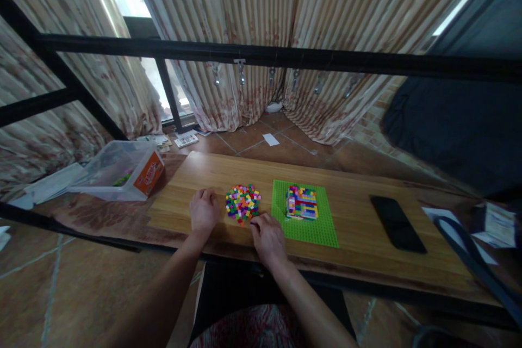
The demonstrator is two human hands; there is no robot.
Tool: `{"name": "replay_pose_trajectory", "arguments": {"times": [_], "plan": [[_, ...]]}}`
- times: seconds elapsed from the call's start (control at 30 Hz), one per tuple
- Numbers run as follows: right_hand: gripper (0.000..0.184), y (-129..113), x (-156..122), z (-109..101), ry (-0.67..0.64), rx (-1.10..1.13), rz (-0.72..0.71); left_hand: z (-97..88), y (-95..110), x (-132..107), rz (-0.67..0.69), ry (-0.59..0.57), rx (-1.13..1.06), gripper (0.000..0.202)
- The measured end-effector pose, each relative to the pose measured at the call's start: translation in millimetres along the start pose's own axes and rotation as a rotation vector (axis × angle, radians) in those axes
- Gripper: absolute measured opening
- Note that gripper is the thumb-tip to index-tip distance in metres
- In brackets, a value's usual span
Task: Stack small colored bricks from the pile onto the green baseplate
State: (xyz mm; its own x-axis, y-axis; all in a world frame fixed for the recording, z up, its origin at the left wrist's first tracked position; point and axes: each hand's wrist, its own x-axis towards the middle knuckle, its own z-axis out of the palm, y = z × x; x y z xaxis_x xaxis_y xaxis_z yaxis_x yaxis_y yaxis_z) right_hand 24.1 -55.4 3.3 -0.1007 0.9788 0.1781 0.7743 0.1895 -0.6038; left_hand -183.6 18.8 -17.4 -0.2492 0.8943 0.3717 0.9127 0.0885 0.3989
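Note:
A round heap of tiny multicoloured toy bricks (243,202) lies on the wooden board between my two hands. My left hand (204,210) rests on the board just left of the heap, its fingers curled in and nothing visible in them. At the heap's lower right edge is my right hand (269,238), thumb and fingertips pinched together on what looks like a small dark brick (253,223), mostly hidden. Right of that hand lies a green studded baseplate (312,233). On it stands a low block built of bricks (302,202) in many colours.
A black phone (398,223) lies on the board's right part. Left of the wooden board (350,185) stands a clear plastic box (110,174) with an orange label. A dark metal rail (261,54) crosses in front of the curtains. Papers (495,225) lie at the far right.

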Motion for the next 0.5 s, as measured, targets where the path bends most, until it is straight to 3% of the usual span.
{"name": "replay_pose_trajectory", "arguments": {"times": [0.23,0.37,0.5], "plan": [[0.020,23.8,-8.4,-35.8,0.209,0.378,0.182,-2.0,-1.9,0.8,0.031,0.003,-0.023,0.029],[0.025,50.3,-0.6,-64.5,0.343,0.424,0.265,-1.0,-3.6,1.9,0.031,0.005,-0.025,0.029],[0.028,67.5,15.5,-80.0,0.418,0.355,0.252,1.3,-6.0,2.9,0.042,0.014,-0.029,0.029]]}}
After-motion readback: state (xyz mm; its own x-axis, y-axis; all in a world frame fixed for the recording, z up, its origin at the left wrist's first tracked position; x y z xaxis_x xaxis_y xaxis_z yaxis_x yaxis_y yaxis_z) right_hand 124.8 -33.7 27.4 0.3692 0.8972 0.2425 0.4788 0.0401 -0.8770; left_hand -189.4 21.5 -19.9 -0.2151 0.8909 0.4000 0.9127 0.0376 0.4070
